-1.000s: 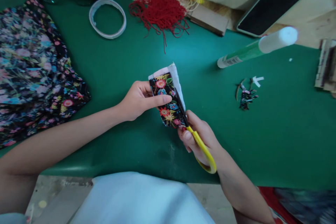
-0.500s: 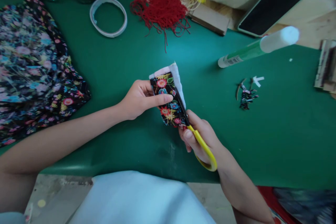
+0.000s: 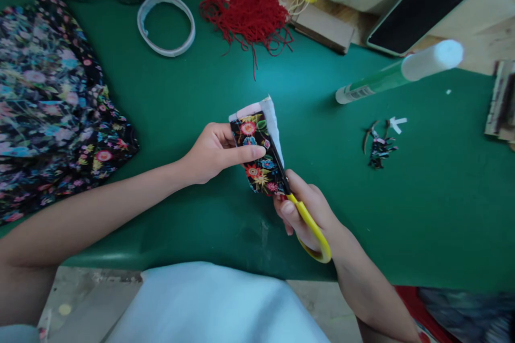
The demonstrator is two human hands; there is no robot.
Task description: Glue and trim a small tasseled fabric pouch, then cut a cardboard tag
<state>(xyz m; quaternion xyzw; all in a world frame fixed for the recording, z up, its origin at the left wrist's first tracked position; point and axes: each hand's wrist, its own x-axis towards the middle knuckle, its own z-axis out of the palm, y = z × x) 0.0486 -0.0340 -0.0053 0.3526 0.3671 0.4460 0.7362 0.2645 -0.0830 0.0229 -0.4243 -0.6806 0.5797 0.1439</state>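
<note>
My left hand (image 3: pixel 219 153) is closed on a small piece of black floral fabric (image 3: pixel 253 171), thumb on top and fingers hidden beneath. A pale backing (image 3: pixel 272 127) shows along its upper and right edges. In my right hand (image 3: pixel 308 206) is a pair of scissors (image 3: pixel 311 228) with yellow handles, gripped by the thumb and fingers. Their dark blades lie along the right side of the fabric, at the border between the floral print and the pale strip. How far apart the blades are I cannot tell.
On the green tabletop (image 3: pixel 169 230), floral cloth (image 3: pixel 56 112) spreads at the left. Behind are a tape roll (image 3: pixel 140 24), red cords (image 3: pixel 251 16) and a cardboard piece (image 3: pixel 324 29). To the right lie a green-and-white glue tube (image 3: pixel 376 86), fabric scraps (image 3: pixel 378 150) and a dark-screened device (image 3: pixel 430 5).
Almost nothing differs. The scissor handles and my right hand have shifted very slightly to the left, while my left hand and the fabric stay nearly still.
</note>
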